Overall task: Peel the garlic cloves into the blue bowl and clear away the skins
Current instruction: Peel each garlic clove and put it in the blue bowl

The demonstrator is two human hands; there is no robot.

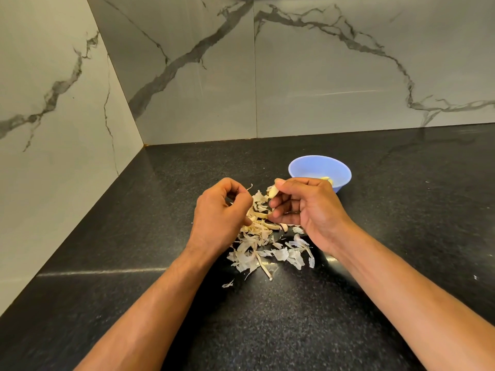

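Item: garlic clove (272, 193), pinched upright in our right hand (308, 207), long axis near vertical. Blue bowl (308, 167) lies just beyond, nearer this hand than our left hand (219, 212), whose curled fingers grip skin. Skins (267, 250) heaped below on the counter (375, 290).

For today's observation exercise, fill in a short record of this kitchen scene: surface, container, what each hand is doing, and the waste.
surface: black speckled counter
container: blue bowl, at least one peeled clove inside
right hand: pinches a garlic clove
left hand: fingers curled over a strip of skin
waste: garlic skins heaped under and in front of the hands
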